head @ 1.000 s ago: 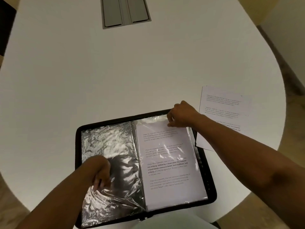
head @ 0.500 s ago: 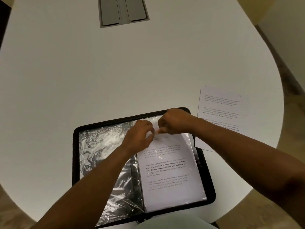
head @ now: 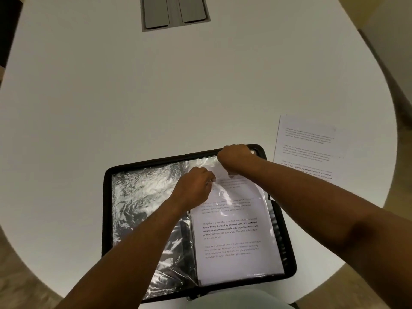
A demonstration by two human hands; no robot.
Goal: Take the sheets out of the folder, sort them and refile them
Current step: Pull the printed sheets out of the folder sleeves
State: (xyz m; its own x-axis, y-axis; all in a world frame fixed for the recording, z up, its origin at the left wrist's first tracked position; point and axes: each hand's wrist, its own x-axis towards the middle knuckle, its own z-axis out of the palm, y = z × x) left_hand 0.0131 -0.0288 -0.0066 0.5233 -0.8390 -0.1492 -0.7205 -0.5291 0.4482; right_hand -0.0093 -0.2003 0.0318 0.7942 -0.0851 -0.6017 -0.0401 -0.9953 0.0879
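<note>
Head view: my left hand (head: 196,186) pinches the sleeve's (head: 223,190) plastic mouth, and my right hand (head: 235,158) grips the sheet's (head: 231,230) top edge — its long axis runs back from those fingers toward me, inside the folder (head: 108,210) on the worktop (head: 200,97).

We are looking steeply down from head height. We are facing the rounded white table (head: 156,103), close below us.

office: conference table (head: 156,97), cable hatch (head: 175,12)
</note>
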